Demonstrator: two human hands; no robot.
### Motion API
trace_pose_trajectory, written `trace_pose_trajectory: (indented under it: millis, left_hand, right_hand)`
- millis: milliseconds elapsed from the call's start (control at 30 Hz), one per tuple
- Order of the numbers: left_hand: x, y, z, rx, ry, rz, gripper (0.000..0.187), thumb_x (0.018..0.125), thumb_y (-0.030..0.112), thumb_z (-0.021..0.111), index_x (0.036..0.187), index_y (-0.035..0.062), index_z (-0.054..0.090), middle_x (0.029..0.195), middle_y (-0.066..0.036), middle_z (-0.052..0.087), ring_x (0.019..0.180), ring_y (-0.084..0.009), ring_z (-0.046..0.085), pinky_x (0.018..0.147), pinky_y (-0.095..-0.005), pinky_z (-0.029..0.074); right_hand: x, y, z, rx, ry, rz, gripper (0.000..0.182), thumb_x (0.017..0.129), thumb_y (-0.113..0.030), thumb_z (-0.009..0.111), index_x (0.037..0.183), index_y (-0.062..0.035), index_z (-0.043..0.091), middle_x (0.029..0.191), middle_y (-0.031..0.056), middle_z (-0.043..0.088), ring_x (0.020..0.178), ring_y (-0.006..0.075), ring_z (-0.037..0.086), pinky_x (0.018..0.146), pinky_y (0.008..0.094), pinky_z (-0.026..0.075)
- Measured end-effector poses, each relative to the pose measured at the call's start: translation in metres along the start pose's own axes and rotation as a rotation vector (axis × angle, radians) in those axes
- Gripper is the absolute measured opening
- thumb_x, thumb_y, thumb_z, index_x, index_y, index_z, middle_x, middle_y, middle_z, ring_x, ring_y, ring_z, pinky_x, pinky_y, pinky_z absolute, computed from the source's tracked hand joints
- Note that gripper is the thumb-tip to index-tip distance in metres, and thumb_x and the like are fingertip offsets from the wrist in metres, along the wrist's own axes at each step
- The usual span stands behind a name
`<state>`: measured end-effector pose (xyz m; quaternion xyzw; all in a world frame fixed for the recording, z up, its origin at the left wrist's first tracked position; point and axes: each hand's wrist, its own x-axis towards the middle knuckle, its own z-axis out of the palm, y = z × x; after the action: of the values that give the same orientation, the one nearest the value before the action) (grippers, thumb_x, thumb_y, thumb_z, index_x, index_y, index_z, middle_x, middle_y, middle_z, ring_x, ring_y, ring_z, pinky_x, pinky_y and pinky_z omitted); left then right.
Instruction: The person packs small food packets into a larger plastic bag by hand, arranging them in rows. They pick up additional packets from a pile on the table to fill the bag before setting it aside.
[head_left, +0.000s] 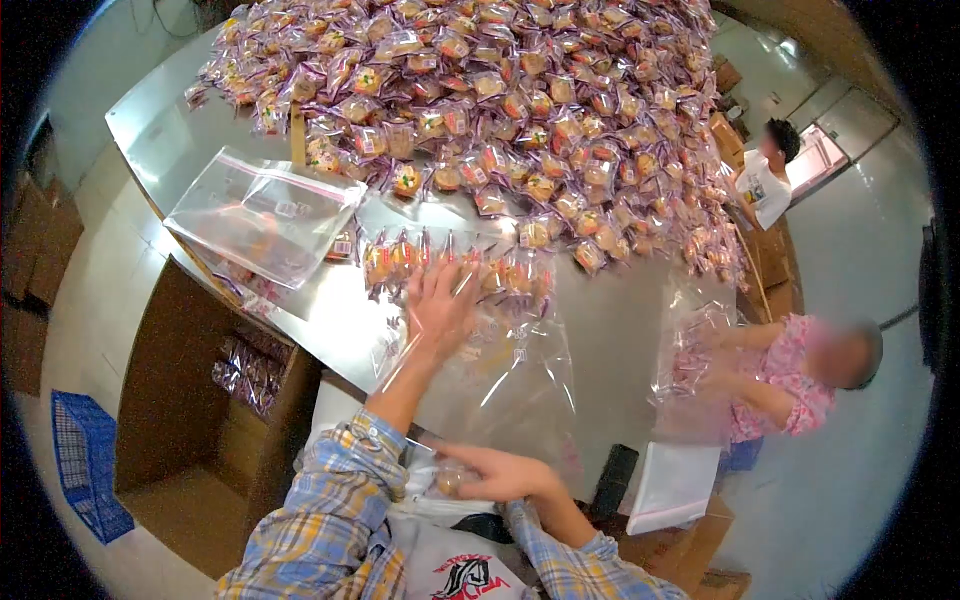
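Note:
A large clear plastic bag lies on the metal table with its near end toward my body. Packed in its far end is a row of small wrapped pastries. My left hand reaches forward over the bag, fingers outstretched and apart at that row. Close to my waist, my right hand has its fingers curled over a round wrapped pastry, beside the bag's near edge. The fingers partly hide this pastry.
A heap of wrapped pastries covers the far table. Another clear bag lies left, above an open cardboard box holding packets. A blue crate stands beside it. On the right, a person in pink handles a bag; white bags lie nearby.

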<state>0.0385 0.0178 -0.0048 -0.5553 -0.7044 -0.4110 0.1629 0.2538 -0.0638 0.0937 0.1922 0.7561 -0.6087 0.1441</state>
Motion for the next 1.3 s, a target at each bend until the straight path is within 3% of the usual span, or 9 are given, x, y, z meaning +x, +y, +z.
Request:
trace_pose_trajectory:
  millis: [300,567,667,867,900,1000,1100,1200,1300]
  left_hand:
    - [0.001,0.003,-0.002,-0.013,0.009,-0.009,0.050,0.090,0.019,0.073,0.139,0.0233,0.064,0.129,-0.009,0.064,0.129,-0.0303,0.058,0.112,-0.0553,0.033]
    - [0.002,0.003,-0.004,-0.047,0.068,-0.024,0.042,0.091,0.020,0.074,0.133,0.0144,0.067,0.125,-0.009,0.066,0.127,-0.0278,0.057,0.115,-0.0504,0.030]
    - [0.000,0.003,-0.001,-0.062,0.059,-0.020,0.042,0.092,0.020,0.074,0.132,0.0131,0.066,0.126,-0.009,0.066,0.128,-0.0291,0.057,0.116,-0.0518,0.030]
    - [0.002,0.005,-0.015,-0.135,-0.048,-0.054,0.046,0.093,0.017,0.071,0.138,0.0112,0.062,0.131,-0.010,0.065,0.131,-0.0325,0.056,0.118,-0.0552,0.032]
    - [0.001,0.001,-0.014,-0.136,-0.075,-0.050,0.049,0.092,0.018,0.072,0.139,0.0116,0.062,0.131,-0.010,0.065,0.132,-0.0324,0.056,0.118,-0.0556,0.032]
    - [-0.013,-0.022,0.019,-0.064,-0.065,0.032,0.059,0.084,0.024,0.076,0.140,0.0112,0.062,0.132,-0.009,0.064,0.133,-0.0320,0.055,0.118,-0.0557,0.032]
    - [-0.003,-0.003,-0.008,-0.049,-0.013,0.005,0.054,0.086,0.022,0.073,0.138,0.0110,0.063,0.131,-0.006,0.065,0.132,-0.0288,0.057,0.118,-0.0525,0.033]
    - [-0.002,-0.005,-0.005,-0.076,0.005,-0.026,0.050,0.087,0.014,0.069,0.137,0.0119,0.064,0.132,-0.005,0.065,0.132,-0.0267,0.056,0.117,-0.0508,0.032]
    - [0.001,-0.002,-0.013,-0.106,-0.002,-0.048,0.050,0.084,0.005,0.066,0.134,0.0123,0.065,0.129,-0.005,0.066,0.131,-0.0260,0.056,0.119,-0.0492,0.030]
  right_hand:
    - [0.029,0.026,0.014,-0.418,0.863,-0.046,0.083,0.099,-0.035,0.068,0.163,-0.0020,0.025,0.159,0.0315,0.034,0.131,0.0476,0.057,0.111,0.0502,0.048]
    - [0.087,0.037,-0.036,0.870,1.115,-0.162,0.073,0.095,-0.014,0.078,0.155,-0.0037,0.039,0.144,0.0132,0.055,0.122,0.0212,0.060,0.093,0.0329,0.056]
    - [0.109,0.026,-0.056,0.663,1.385,-0.391,0.058,0.097,-0.016,0.076,0.146,-0.0042,0.047,0.122,0.0084,0.065,0.110,0.0131,0.063,0.086,0.0302,0.054]
    - [0.128,0.041,-0.103,-0.533,1.520,-0.346,0.064,0.097,-0.016,0.074,0.151,-0.0016,0.042,0.141,0.0157,0.056,0.125,0.0210,0.057,0.105,0.0364,0.048]
    - [0.128,0.045,-0.104,0.000,1.363,-0.470,0.072,0.095,-0.015,0.076,0.154,-0.0014,0.038,0.149,0.0175,0.051,0.128,0.0241,0.056,0.107,0.0380,0.047]
    - [0.138,0.029,-0.097,0.280,1.497,-0.568,0.073,0.083,-0.008,0.082,0.146,0.0020,0.047,0.130,0.0194,0.062,0.120,0.0291,0.061,0.106,0.0409,0.048]
    - [0.127,0.031,-0.107,-0.293,1.475,-0.470,0.059,0.080,-0.012,0.087,0.133,-0.0019,0.063,0.127,0.0179,0.067,0.126,0.0288,0.061,0.108,0.0398,0.049]
    - [0.138,0.040,-0.111,0.061,1.353,-0.520,0.053,0.086,-0.014,0.082,0.134,-0.0016,0.063,0.141,0.0242,0.061,0.136,0.0378,0.055,0.114,0.0459,0.043]
    - [0.142,0.069,-0.129,-0.392,1.385,-0.503,0.051,0.091,-0.015,0.079,0.136,-0.0013,0.060,0.140,0.0209,0.059,0.135,0.0384,0.054,0.116,0.0481,0.040]
